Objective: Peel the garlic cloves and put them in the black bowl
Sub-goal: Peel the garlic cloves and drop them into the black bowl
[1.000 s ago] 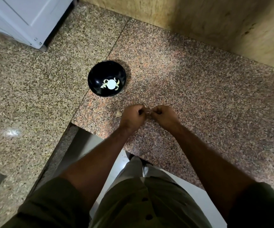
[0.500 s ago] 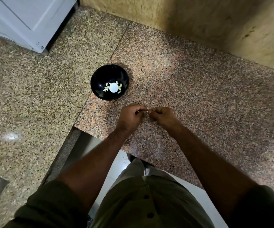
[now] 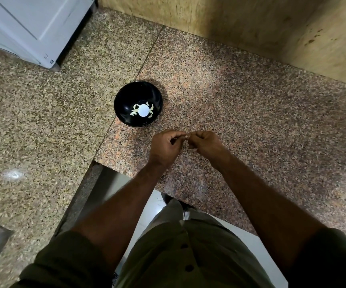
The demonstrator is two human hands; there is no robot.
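Observation:
The black bowl (image 3: pixel 138 95) stands on the granite counter, above and left of my hands. Several peeled garlic cloves (image 3: pixel 135 113) lie round a bright glare spot on its bottom. My left hand (image 3: pixel 166 145) and my right hand (image 3: pixel 206 142) meet fingertip to fingertip just below the bowl. Between them they pinch a small pale garlic clove (image 3: pixel 185 136), mostly hidden by the curled fingers. A small pale scrap shows under my right hand's fingers.
The reddish granite counter (image 3: pixel 251 113) runs right and back to a wooden wall (image 3: pixel 240 23). A lighter granite slab (image 3: pixel 33 113) lies to the left. A white appliance (image 3: pixel 35 26) stands at the back left. The counter's front edge is just below my wrists.
The view has drifted, so the bowl sits lower in frame. The loose pale clove seen left of my left hand a second ago is out of sight. My hands stay together on the clove.

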